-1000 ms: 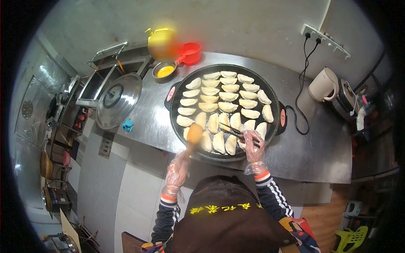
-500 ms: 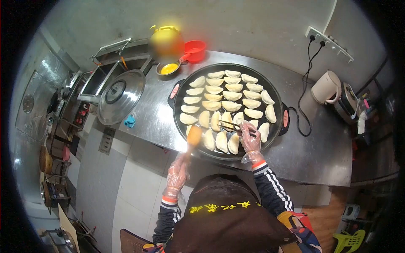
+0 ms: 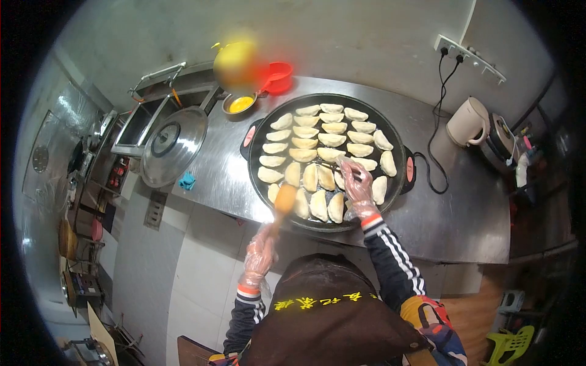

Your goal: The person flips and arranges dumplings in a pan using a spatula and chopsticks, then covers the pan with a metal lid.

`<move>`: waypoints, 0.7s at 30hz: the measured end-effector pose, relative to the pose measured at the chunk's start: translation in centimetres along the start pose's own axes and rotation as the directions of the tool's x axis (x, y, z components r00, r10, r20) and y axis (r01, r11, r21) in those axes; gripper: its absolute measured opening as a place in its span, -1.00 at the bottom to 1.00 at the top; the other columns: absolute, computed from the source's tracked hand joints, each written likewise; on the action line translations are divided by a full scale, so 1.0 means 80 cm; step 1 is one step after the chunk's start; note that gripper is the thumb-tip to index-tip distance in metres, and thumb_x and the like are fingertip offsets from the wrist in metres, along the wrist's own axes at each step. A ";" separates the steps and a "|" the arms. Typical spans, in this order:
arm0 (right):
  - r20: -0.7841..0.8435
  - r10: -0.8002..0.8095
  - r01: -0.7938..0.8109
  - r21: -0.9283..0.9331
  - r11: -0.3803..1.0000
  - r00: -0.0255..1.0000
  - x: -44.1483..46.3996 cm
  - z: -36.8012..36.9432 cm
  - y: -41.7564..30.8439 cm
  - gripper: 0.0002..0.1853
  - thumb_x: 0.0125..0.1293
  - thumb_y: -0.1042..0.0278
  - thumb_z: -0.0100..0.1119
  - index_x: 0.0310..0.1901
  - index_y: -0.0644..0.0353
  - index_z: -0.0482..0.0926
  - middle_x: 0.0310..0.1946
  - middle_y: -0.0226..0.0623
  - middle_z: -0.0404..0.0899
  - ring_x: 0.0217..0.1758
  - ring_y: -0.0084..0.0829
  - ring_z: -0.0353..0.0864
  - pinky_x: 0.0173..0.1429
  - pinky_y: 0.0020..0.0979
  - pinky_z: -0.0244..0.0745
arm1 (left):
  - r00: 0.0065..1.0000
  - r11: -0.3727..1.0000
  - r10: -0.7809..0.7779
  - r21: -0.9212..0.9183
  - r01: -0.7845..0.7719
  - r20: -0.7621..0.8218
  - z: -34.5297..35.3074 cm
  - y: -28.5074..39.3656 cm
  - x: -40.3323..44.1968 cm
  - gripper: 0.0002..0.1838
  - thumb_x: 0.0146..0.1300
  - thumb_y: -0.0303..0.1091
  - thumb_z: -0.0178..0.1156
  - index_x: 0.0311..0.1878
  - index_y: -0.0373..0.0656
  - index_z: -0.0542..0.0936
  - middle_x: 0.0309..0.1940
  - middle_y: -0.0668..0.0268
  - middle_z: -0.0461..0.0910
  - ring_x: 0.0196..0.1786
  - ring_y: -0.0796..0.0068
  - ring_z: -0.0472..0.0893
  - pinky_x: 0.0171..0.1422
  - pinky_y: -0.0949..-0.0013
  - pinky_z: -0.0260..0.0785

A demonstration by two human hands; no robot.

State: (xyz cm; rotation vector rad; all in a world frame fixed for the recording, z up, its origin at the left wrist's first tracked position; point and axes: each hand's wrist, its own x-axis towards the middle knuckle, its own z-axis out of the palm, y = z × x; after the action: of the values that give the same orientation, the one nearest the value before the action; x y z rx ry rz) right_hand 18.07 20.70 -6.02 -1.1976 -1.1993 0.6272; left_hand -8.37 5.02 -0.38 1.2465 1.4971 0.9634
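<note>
On the steel surface [image 3: 452, 226]: one large round pan [image 3: 342, 99], black inside, a dark handle at either side, each marked with a pink oval. Contents: half-moon dumplings [image 3: 331, 140], pale, a few tinged yellow; those at the far side lie crosswise in columns, those at the near side mostly point lengthwise.

Right hand [image 3: 359, 186], one, gloved in clear plastic: over the pan, right of its centre; grip pinching dark chopsticks [image 3: 328, 165], tips directed left among the dumplings. Whether they touch one, I cannot tell from where I stand.

Left hand [image 3: 260, 249], one, gloved alike: just outside the pan's near edge; grip wrapped around the handle of an orange-headed tool [image 3: 285, 199], blurred, its head over the near-left part of the pan; contact with the dumplings unclear.

Worn: dark striped sleeves [image 3: 397, 262]; brown apron [image 3: 332, 332], yellow lettering.

Left of the pan: glass lid [image 3: 183, 155], black knob; blue cloth [image 3: 187, 180], crumpled, just beside the lid.

Far left: small metal bowl [image 3: 237, 114] of yellow liquid [image 3: 242, 104]; red dipper [image 3: 279, 79]; yellow container [image 3: 235, 58], blurred.

Right: cream kettle [image 3: 468, 124], apart from the pan; black cord [image 3: 437, 113], reaching a white socket strip [image 3: 482, 66].
</note>
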 end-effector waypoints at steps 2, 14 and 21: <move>0.023 0.025 -0.025 -0.023 0.999 0.999 0.015 0.011 0.022 -0.80 0.31 0.32 0.22 -0.18 0.30 0.62 -0.26 -0.14 0.68 -0.21 -0.37 0.69 -0.14 -0.38 0.56 | 1.000 0.999 0.022 0.027 -0.022 0.003 0.000 -0.001 -0.002 -0.58 0.35 -0.40 -0.05 0.24 -0.31 0.41 -0.25 0.16 0.64 -0.65 0.62 0.44 -0.54 0.46 0.33; 0.190 -0.600 0.547 -0.676 0.494 0.777 0.028 0.022 0.056 -0.81 0.27 0.28 0.28 -0.19 0.22 0.66 -0.32 -0.23 0.70 -0.28 -0.35 0.67 -0.16 -0.38 0.53 | 0.999 0.999 -0.024 -0.030 0.023 -0.046 -0.014 -0.012 -0.019 -0.52 0.38 -0.34 -0.04 0.30 -0.38 0.33 -0.23 0.22 0.61 -0.66 0.66 0.44 -0.63 0.55 0.25; -0.036 0.160 -0.153 0.143 0.978 0.987 0.020 0.013 0.034 -0.74 0.30 0.23 0.26 -0.16 0.28 0.67 -0.34 -0.24 0.71 -0.28 -0.51 0.66 -0.16 -0.42 0.52 | 0.999 1.000 -0.014 -0.015 0.014 -0.041 -0.010 -0.011 -0.018 -0.52 0.38 -0.34 -0.05 0.31 -0.38 0.32 -0.23 0.21 0.61 -0.66 0.65 0.44 -0.64 0.55 0.24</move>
State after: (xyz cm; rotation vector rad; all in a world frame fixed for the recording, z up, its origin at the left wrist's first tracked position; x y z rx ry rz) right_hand 18.13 23.31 -8.04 -1.1884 -1.0104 0.7833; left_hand -9.29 3.43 -0.75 1.2105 1.5260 0.9949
